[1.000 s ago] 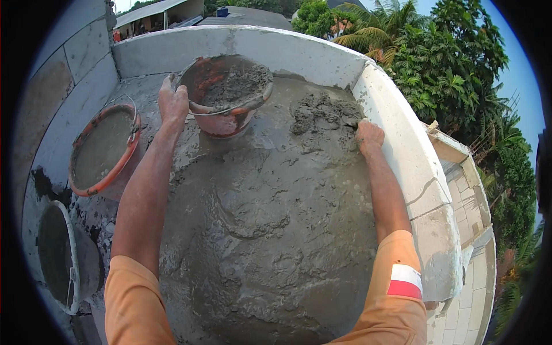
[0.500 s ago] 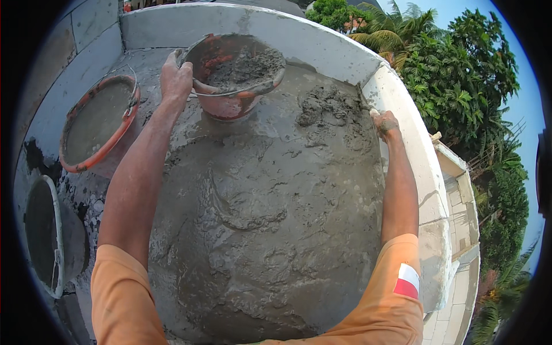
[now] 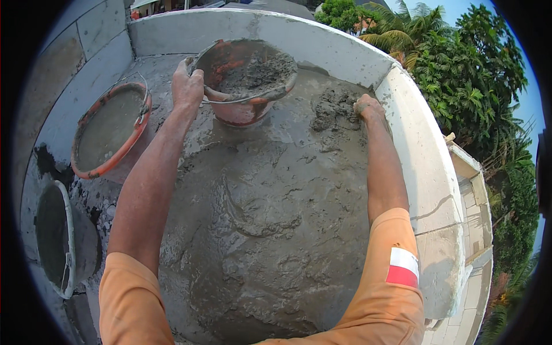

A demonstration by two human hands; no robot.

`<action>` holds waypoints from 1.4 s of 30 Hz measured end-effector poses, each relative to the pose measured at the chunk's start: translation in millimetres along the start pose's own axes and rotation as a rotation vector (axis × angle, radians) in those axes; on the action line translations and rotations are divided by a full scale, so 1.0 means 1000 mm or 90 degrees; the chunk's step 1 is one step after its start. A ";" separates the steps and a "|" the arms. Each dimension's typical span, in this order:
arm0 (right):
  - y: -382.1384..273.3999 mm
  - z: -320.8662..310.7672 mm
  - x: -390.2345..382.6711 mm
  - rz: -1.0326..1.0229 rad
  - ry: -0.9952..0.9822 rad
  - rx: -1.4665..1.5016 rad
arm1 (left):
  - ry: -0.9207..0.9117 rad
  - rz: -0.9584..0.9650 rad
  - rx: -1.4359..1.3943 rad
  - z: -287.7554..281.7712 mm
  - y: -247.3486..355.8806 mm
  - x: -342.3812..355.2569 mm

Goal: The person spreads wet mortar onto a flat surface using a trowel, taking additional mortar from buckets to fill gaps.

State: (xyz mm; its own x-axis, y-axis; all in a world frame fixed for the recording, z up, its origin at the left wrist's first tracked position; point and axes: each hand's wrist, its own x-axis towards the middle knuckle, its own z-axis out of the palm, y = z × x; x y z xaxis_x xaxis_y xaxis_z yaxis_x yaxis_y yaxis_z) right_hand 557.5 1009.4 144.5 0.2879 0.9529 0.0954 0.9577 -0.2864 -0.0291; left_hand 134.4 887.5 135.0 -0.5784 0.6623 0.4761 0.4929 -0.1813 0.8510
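My left hand (image 3: 187, 86) grips the near-left rim of an orange bucket (image 3: 238, 113), which tilts toward me. Wet grey mortar (image 3: 264, 75) lies inside it, and its wire handle hangs across the front. At the far right, my right hand (image 3: 370, 107) is closed beside a rough heap of mortar (image 3: 334, 109), close to the low wall. Whatever that hand holds is hidden by the fingers and the mortar. Between my arms spreads a wet, uneven layer of mortar (image 3: 264, 195).
A second orange bucket (image 3: 109, 135) full of grey liquid stands at left. Nearer me is a grey-rimmed bucket (image 3: 69, 230). A low block wall (image 3: 428, 149) curves round the far and right sides, with trees (image 3: 460, 86) beyond it.
My right hand has moved off the wall, leftward and slightly up, to the edge of the mortar heap. My left hand keeps its hold on the bucket rim. The whole view has shifted slightly.
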 end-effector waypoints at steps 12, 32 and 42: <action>0.043 -0.049 -0.073 -0.066 0.068 -0.040 | 0.012 0.002 -0.043 -0.004 -0.001 -0.007; -0.088 -0.018 -0.046 -0.212 0.020 -0.013 | 0.041 -0.020 -0.040 -0.002 -0.009 -0.004; 0.016 -0.049 -0.103 -0.130 -0.020 -0.068 | 0.014 -0.036 -0.040 -0.002 -0.005 -0.007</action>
State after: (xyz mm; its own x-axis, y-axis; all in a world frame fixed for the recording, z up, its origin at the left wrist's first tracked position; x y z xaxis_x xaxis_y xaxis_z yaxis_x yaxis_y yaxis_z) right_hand 542.9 901.5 182.6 0.0890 0.9943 0.0582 0.9911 -0.0942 0.0939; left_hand 134.6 881.8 127.4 -0.6184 0.6566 0.4317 0.4186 -0.1897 0.8881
